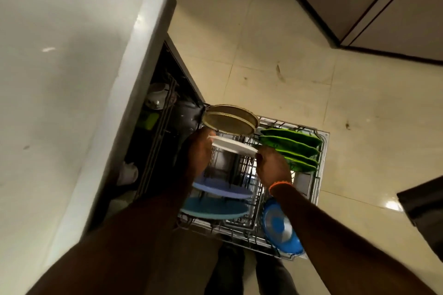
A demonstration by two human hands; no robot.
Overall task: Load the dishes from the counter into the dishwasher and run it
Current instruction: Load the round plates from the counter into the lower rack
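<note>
The dishwasher's lower rack (321,151) is pulled out over the floor. A white plate (233,146) hangs over the rack, held at its left edge by my left hand (200,151) and pinched at its right edge by my right hand (272,166). Just behind it a metal plate (231,120) stands on edge. Several green plates (294,148) stand in the rack's right row. Two blue plates (220,189) sit at the near left, and a bright blue plate (280,225) stands at the near right corner.
A pale countertop (60,79) fills the left side, above the open dishwasher (167,108), whose upper rack holds cups. Cabinet fronts (371,7) line the far and right sides. Cream floor tiles surround the rack. A dark object (424,201) sticks in at the right edge.
</note>
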